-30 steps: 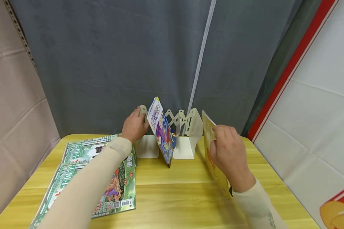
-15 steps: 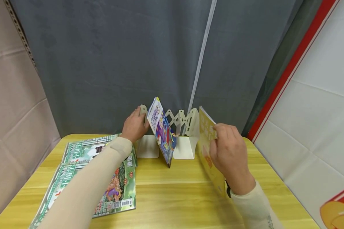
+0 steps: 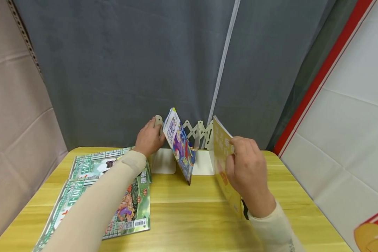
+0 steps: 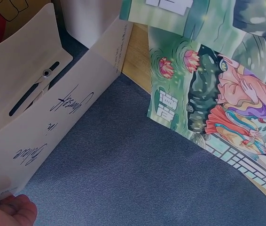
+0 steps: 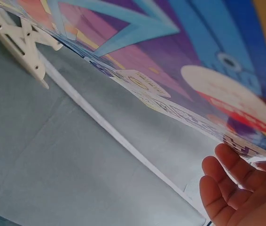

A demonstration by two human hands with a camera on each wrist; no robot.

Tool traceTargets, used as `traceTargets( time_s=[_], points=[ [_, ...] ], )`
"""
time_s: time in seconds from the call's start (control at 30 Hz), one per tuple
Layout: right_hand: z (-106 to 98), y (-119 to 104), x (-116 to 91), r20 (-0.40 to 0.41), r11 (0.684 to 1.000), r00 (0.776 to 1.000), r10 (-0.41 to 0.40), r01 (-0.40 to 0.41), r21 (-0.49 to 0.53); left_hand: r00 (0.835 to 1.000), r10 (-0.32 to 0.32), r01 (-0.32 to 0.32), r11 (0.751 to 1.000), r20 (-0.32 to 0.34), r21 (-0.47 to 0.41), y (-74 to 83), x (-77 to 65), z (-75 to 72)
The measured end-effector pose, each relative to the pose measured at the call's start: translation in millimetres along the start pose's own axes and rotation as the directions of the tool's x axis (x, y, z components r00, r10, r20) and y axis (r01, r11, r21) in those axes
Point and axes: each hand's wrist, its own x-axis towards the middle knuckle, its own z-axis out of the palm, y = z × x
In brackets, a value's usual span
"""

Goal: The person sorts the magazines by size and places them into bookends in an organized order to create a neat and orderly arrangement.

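Observation:
At the table's back my left hand [image 3: 149, 138] grips the left end panel of a cream expandable book stand [image 3: 164, 161]. The left wrist view shows its fingers [image 4: 22, 211] at the edge of the panel, which bears handwritten-style lettering. One colourful magazine [image 3: 181, 147] leans tilted inside the stand. My right hand [image 3: 249, 175] pinches a magazine with a yellow side [image 3: 222, 157] by its near upper edge. That magazine is upright and overlaps the stand's right end panel in the head view. A purple and blue printed cover [image 5: 170, 61] fills much of the right wrist view, beside the fingers.
Overlapping green magazines [image 3: 138, 210] lie flat on the left of the wooden table [image 3: 182, 217], partly under my left forearm. A grey curtain [image 3: 129, 70] hangs right behind the table. A white and red panel [image 3: 346, 133] stands along the right side.
My right hand has moved left with the yellow-sided magazine, bringing it from beside the stand's right panel to in front of it. My left hand stays on the stand.

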Motion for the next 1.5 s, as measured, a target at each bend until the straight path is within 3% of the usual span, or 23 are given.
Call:
traceTargets(
  time_s=[0.4,0.77,1.07,1.5],
  points=[
    [18,-13,2,-0.097,0.996,0.995,0.0,0.008,0.085,1.0,-0.009,0.009,1.0,0.014,0.003,0.7,-0.3,-1.7],
    [33,-22,2,-0.132,0.992,0.991,0.02,-0.003,0.129,1.0,-0.005,0.005,1.0,0.02,0.005,1.0,1.1,0.1],
    [60,-25,2,-0.18,0.983,0.984,0.001,0.032,0.183,1.0,-0.005,0.005,1.0,0.015,-0.001,2.2,0.7,-0.9],
    [99,-19,1,-0.178,0.981,0.984,-0.016,0.05,0.188,1.0,0.005,-0.005,1.0,0.001,0.0,5.4,-1.0,-2.3]
  ],
)
